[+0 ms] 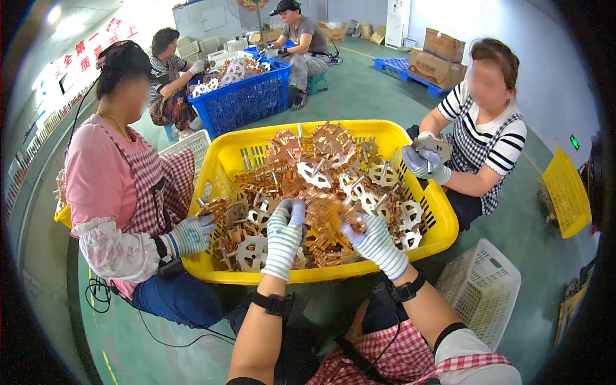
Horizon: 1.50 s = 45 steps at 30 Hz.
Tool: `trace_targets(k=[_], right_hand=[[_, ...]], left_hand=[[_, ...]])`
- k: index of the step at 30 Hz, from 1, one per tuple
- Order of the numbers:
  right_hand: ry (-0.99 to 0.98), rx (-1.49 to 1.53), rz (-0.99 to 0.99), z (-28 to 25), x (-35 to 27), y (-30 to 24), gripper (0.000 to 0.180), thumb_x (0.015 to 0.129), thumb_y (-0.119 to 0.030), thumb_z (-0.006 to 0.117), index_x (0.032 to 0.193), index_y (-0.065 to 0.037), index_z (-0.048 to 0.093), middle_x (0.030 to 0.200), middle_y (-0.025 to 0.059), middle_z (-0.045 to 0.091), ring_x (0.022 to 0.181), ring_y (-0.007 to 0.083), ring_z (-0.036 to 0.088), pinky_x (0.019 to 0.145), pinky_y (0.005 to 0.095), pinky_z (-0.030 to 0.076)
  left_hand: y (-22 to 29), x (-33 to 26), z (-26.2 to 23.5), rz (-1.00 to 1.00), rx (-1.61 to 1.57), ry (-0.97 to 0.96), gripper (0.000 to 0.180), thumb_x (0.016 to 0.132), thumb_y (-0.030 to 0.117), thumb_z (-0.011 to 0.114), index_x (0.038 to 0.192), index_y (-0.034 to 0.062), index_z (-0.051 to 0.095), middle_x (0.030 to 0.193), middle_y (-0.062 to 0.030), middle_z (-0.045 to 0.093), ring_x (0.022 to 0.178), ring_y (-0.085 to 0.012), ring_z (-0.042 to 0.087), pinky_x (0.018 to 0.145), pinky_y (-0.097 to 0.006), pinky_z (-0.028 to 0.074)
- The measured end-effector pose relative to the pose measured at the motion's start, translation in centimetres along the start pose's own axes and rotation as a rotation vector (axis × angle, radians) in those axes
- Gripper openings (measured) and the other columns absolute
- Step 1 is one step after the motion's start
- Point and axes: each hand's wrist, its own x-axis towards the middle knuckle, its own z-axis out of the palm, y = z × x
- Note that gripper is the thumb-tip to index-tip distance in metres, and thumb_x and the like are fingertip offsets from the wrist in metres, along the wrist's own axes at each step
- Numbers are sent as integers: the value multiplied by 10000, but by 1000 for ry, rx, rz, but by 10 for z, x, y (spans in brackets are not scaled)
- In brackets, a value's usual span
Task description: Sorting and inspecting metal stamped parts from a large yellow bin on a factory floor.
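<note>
The left hand (pixel 284 234), in a striped knit glove, reaches down into the yellow crate (pixel 443 218). Its fingers curl around a white wheel-shaped part (pixel 296 206) at the fingertips; the grip is closed on that part. The right hand (pixel 372 242), gloved alike, lies just beside it to the right. Its fingers close on a copper-coloured stamped part (pixel 333 221) that sits between the two hands. Both forearms enter from below, each with a dark strap at the wrist.

The pile of metal parts (pixel 321 173) extends ahead of both hands and to either side of them. It mixes copper-coloured pieces with pale spoked wheels. The pile rises above the crate rim at the far side, so by this view most of the stock remains unsorted. The two held parts still touch the pile and appear not yet lifted clear.

Left of the left hand, a co-worker's gloved hand (pixel 191 236) rests on the crate rim. Ahead and to the right of the right hand, another co-worker's gloved hands (pixel 427 160) hold a pale part above the crate corner. An empty-looking white basket (pixel 482 290) stands on the floor to the right of the right forearm. A blue crate (pixel 247 99) of pale parts stands well beyond the yellow one.
</note>
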Motion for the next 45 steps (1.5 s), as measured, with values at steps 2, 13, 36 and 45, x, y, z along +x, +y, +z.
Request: trace_targets(k=[2, 13, 36, 45], right_hand=[[-22, 182, 61, -3, 3, -36, 390, 792, -380, 685, 832, 1, 609, 683, 186, 580, 666, 346, 583, 591, 404, 452], [138, -2, -90, 17, 12, -15, 279, 798, -312, 675, 814, -36, 641, 667, 158, 627, 604, 326, 597, 570, 374, 469], [-215, -18, 160, 13, 9, -19, 427, 817, -386, 636, 1038, -20, 651, 855, 221, 655, 865, 371, 623, 832, 422, 477], [-61, 219, 520, 10, 30, -17, 325, 836, -310, 614, 954, -10, 650, 683, 168, 642, 593, 269, 608, 605, 364, 508]], left_hand=[[1, 2, 4, -142, -186, 25, 243, 925, 318, 554, 892, 81, 595, 619, 56, 446, 490, -28, 390, 414, -205, 320], [-6, 27, -3, 283, 483, 61, 241, 860, 198, 603, 747, -12, 569, 602, -65, 558, 544, -154, 522, 530, -306, 420], [-4, 16, 9, 618, 895, 29, 171, 748, 142, 677, 859, 55, 580, 778, -142, 589, 707, -331, 578, 610, -390, 488], [2, 8, -2, 240, 758, -98, 157, 821, 185, 593, 907, 64, 646, 826, -163, 639, 740, -293, 620, 693, -360, 490]])
